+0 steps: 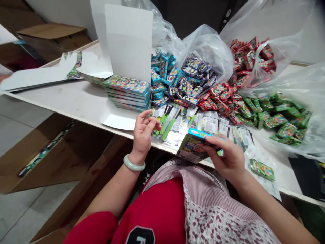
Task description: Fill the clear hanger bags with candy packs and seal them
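My right hand [225,156] grips a small flat printed box [193,146], dark with a bright blue top edge, its thumb and fingers on the box's right end. The box is tilted above the table's front edge, close to my body. To its left, my left hand [144,133] is raised with loosely curled fingers, somewhat apart; nothing shows in them. Under and behind both hands lie flat printed card sleeves [175,123] in green, black and white. Left of them, a stack of colourful printed boxes [128,90] sits in an open white carton [128,40].
Heaps of small packets, blue [165,73], purple [195,76], red [223,96] and green [284,117], spill from clear plastic bags [208,44] across the back. A single green packet [261,168] lies on white paper at right. Cardboard boxes [50,162] stand below the table at left.
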`<action>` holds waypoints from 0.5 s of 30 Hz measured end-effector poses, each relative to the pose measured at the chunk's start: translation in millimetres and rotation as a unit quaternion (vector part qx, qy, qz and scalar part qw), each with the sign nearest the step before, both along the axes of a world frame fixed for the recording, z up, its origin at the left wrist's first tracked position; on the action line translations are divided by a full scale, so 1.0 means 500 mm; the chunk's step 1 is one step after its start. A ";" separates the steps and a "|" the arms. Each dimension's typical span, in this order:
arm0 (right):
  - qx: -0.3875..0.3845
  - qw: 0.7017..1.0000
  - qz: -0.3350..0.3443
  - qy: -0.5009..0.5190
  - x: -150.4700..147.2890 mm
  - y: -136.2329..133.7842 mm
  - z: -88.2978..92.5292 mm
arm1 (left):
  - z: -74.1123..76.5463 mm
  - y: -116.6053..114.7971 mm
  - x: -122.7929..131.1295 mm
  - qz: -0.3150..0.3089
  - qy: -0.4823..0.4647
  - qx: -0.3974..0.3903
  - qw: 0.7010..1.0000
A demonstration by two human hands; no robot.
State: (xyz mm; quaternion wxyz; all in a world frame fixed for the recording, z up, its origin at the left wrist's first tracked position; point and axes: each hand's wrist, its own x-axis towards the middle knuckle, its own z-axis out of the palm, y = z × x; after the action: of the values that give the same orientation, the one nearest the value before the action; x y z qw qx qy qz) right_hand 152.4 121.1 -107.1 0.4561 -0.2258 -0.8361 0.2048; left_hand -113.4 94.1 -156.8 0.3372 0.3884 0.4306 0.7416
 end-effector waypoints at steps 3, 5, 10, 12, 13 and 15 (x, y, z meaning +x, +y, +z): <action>0.050 0.998 -0.021 0.014 -0.014 -0.033 -0.004 | -0.027 -0.019 -0.004 0.005 -0.004 -0.015 1.000; 0.066 0.997 -0.026 0.000 -0.026 -0.044 -0.015 | -0.042 -0.030 0.000 0.001 -0.004 -0.023 1.000; 0.071 0.995 -0.013 -0.072 -0.052 -0.040 -0.034 | -0.054 -0.047 0.010 -0.022 0.032 -0.035 0.999; 0.073 0.995 -0.004 -0.069 -0.044 -0.042 -0.024 | -0.057 -0.052 0.015 -0.044 0.046 -0.040 0.997; 0.069 0.996 -0.006 -0.060 -0.036 -0.045 -0.017 | -0.060 -0.054 0.018 -0.057 0.050 -0.040 0.996; 0.030 0.998 -0.025 -0.043 -0.020 -0.055 -0.008 | -0.068 -0.058 0.025 -0.084 0.056 -0.037 0.994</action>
State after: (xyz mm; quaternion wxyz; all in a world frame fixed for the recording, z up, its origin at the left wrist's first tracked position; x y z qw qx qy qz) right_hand 142.1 93.8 -111.3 0.4317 -0.2417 -0.8545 0.1583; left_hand -100.7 65.4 -190.7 0.3878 0.4512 0.4415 0.6717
